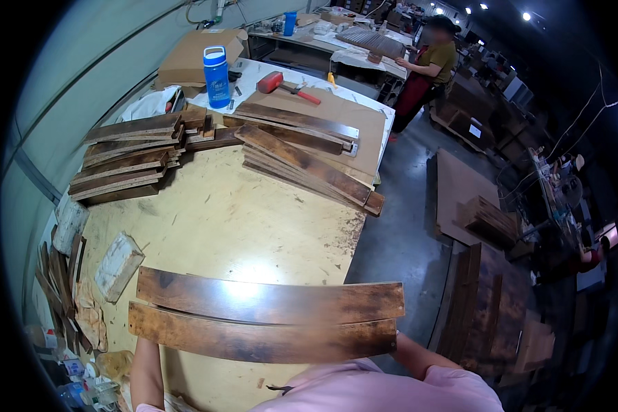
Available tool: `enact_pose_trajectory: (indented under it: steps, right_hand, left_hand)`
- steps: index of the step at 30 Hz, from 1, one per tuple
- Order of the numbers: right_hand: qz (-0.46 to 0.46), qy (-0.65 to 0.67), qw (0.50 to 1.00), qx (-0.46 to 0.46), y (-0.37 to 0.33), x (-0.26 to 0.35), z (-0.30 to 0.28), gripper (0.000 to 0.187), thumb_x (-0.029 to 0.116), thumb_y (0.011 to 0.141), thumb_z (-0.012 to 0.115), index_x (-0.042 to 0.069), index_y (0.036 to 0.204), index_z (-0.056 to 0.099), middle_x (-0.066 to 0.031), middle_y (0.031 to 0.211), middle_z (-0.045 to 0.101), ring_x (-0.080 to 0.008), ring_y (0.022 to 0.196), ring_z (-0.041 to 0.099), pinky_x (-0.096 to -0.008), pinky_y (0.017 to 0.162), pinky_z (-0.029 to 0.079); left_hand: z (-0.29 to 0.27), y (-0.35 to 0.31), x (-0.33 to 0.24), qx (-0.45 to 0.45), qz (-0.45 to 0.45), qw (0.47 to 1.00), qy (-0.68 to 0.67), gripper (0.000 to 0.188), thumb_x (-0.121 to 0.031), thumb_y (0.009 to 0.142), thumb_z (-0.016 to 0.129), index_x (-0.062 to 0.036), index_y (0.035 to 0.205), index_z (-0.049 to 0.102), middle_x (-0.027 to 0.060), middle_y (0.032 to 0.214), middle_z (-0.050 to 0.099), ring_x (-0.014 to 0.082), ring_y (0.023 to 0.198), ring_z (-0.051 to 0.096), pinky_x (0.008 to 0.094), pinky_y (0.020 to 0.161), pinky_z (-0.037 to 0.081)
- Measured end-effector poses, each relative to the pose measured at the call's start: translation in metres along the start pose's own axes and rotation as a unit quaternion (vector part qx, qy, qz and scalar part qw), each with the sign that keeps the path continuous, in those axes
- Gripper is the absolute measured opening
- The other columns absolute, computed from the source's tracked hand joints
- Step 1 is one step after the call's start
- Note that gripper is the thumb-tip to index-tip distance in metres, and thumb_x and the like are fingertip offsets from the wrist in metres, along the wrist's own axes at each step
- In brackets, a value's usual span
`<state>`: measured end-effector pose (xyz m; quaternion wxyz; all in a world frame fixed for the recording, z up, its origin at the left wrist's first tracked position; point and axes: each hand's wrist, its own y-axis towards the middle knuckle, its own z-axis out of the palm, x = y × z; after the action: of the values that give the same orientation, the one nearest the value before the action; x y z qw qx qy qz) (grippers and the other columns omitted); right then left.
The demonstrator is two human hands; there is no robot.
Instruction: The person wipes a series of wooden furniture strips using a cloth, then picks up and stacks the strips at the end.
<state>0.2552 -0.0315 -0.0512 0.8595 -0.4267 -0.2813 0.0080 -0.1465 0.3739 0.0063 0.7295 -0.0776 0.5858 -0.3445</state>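
Two long brown wooden boards lie side by side in front of me: the far board [275,299] and the near board [268,338], with a narrow gap between them toward the left. My left hand [148,345] grips them at the left end, mostly hidden underneath. At the right end, my right hand [401,340] holds on, its fingers also largely covered. The boards' dark, mottled faces point up, with small holes near the ends. They sit above the pale yellow work table [185,226]; the right ends reach past its edge.
Board stacks [127,158] stand far left, with more loose boards [302,161] at the table's far side. Beyond are a blue bottle [217,79], a red mallet [271,83] and a cardboard box [196,55]. A whitish block [119,264] lies left. Another person [436,58] works farther back.
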Motion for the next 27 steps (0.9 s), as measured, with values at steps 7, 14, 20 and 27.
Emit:
enact_pose_trajectory:
  steps: [7,14,20,27]
  right_hand:
    - [-0.004,-0.049,0.999,0.018,-0.002,0.012,0.0,0.043,0.036,0.099,0.049,-0.001,0.111,0.064,-0.0105,0.096,0.067,-0.0189,0.086,0.066,-0.0346,0.076,0.054]
    - [-0.002,-0.132,0.989,0.064,0.01,0.042,0.019,0.041,0.034,0.098,0.05,-0.002,0.11,0.064,-0.0104,0.095,0.067,-0.0182,0.085,0.066,-0.0343,0.074,0.053]
    - [0.02,-0.187,0.975,0.116,0.037,0.062,0.039,0.039,0.032,0.098,0.051,-0.003,0.109,0.065,-0.0103,0.094,0.067,-0.0176,0.083,0.066,-0.034,0.073,0.053]
    - [0.018,-0.263,0.952,0.157,0.071,0.07,0.051,0.037,0.03,0.097,0.052,-0.003,0.108,0.065,-0.0102,0.092,0.067,-0.0169,0.081,0.065,-0.0337,0.071,0.053]
  left_hand:
    - [-0.002,-0.016,0.016,-0.016,0.034,0.999,-0.012,0.079,-0.065,0.094,0.043,0.0034,0.132,0.051,0.0155,0.126,0.06,0.026,0.115,0.059,0.038,0.098,0.048]
    - [-0.004,-0.072,0.04,-0.087,0.109,0.99,-0.026,0.078,-0.065,0.094,0.043,0.0033,0.132,0.051,0.0156,0.126,0.06,0.0262,0.115,0.059,0.0382,0.098,0.048]
    - [0.015,-0.15,0.088,-0.209,0.178,0.96,-0.044,0.078,-0.065,0.094,0.043,0.0032,0.133,0.05,0.0156,0.126,0.06,0.0263,0.115,0.059,0.0383,0.098,0.048]
    - [0.075,-0.188,0.172,-0.326,0.155,0.928,-0.095,0.078,-0.064,0.094,0.043,0.0031,0.133,0.05,0.0157,0.126,0.06,0.0264,0.115,0.059,0.0384,0.098,0.048]
